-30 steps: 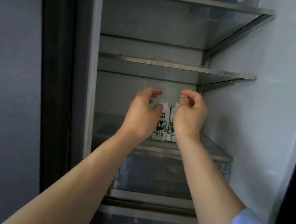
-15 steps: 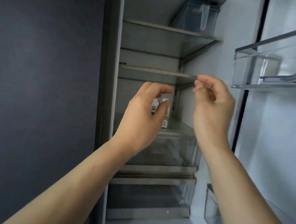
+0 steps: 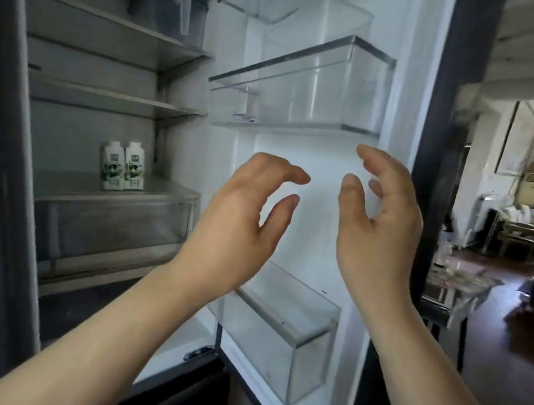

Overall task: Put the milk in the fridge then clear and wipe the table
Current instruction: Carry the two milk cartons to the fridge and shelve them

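Two milk cartons [image 3: 121, 165] upright, touching, on fridge shelf [image 3: 94, 188]. Left hand [image 3: 241, 226] and right hand [image 3: 380, 226] raised before open door [image 3: 313, 181], fingers spread, empty.

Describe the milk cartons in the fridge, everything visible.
Two small milk cartons stand upright, side by side and touching, on the shelf above a clear drawer. Each is white with a sloped top and green-and-dark print on the lower half; the text is too small to read. They look like coated cardboard. Neither hand touches them.
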The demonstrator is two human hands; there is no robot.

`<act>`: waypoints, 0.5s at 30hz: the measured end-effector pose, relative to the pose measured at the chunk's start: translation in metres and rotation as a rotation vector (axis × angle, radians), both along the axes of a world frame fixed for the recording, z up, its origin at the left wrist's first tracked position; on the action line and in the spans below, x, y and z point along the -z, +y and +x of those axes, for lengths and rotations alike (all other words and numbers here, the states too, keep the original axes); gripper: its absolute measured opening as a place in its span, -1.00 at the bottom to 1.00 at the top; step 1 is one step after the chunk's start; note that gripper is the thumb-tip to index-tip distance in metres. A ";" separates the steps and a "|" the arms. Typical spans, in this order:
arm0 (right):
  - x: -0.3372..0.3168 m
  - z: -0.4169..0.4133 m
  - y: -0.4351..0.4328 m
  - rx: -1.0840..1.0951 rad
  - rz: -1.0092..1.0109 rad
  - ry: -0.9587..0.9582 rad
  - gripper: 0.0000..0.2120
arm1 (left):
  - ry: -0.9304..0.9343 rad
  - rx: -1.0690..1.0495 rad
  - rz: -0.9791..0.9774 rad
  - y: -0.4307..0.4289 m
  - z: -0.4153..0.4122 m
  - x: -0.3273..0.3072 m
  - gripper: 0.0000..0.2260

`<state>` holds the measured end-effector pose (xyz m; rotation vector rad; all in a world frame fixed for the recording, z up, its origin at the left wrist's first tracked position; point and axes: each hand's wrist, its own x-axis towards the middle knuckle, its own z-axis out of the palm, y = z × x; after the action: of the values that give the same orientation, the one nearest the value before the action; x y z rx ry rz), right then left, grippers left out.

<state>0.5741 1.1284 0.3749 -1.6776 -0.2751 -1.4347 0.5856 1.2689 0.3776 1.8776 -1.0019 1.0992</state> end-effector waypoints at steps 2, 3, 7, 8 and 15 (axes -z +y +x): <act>-0.004 -0.003 -0.027 0.067 -0.009 -0.019 -0.64 | -0.021 0.003 0.035 -0.022 -0.009 -0.005 -0.79; -0.007 -0.001 -0.039 0.086 -0.002 -0.006 -0.62 | -0.028 -0.001 0.045 -0.032 -0.011 -0.007 -0.78; -0.017 0.014 -0.080 0.122 0.050 0.169 -0.49 | -0.068 -0.026 0.071 -0.064 -0.013 -0.014 -0.78; -0.019 0.018 -0.088 0.125 0.063 0.227 -0.44 | -0.080 -0.042 0.083 -0.072 -0.013 -0.014 -0.79; -0.025 0.031 -0.105 -0.103 0.194 0.372 -0.21 | -0.106 -0.175 0.143 -0.094 -0.011 -0.014 -0.74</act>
<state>0.6055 1.0232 0.4002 -1.7040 -0.0132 -1.0145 0.5746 1.1748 0.3918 2.0720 -1.0129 1.2693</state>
